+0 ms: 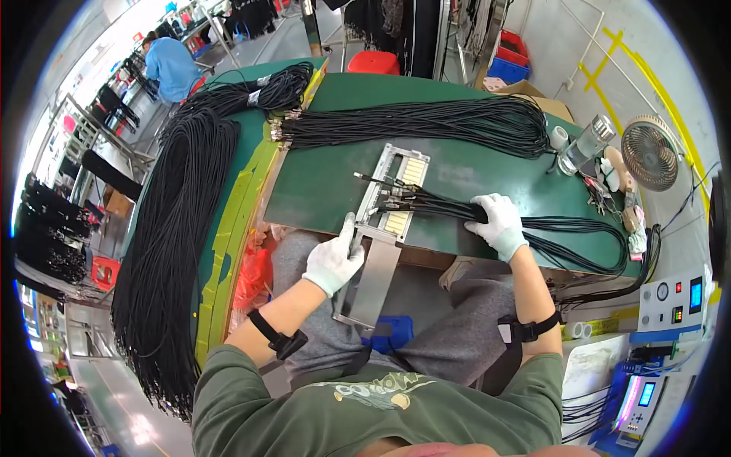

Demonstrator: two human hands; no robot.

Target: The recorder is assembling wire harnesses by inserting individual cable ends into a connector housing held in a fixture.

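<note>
A silver metal fixture [388,157] with a row of pale yellow blocks [412,174] lies at the near edge of the green table, and a metal chute [373,286] slopes from it toward my lap. My gloved left hand [335,259] grips its lower left side, index finger stretched along the edge. Several black cables [445,206] cross the fixture, their metal-tipped ends fanned out over it. To the right, my gloved right hand [499,223] is closed on this bundle, which loops away behind it over the table's right part.
A long bundle of black cables [426,118] lies across the back. More cables [175,251] hang over the left side, beyond a yellow-taped edge [240,221]. At right stand a glass bottle [586,145], a fan [649,152] and a control box [670,305]. Another person [171,68] sits far left.
</note>
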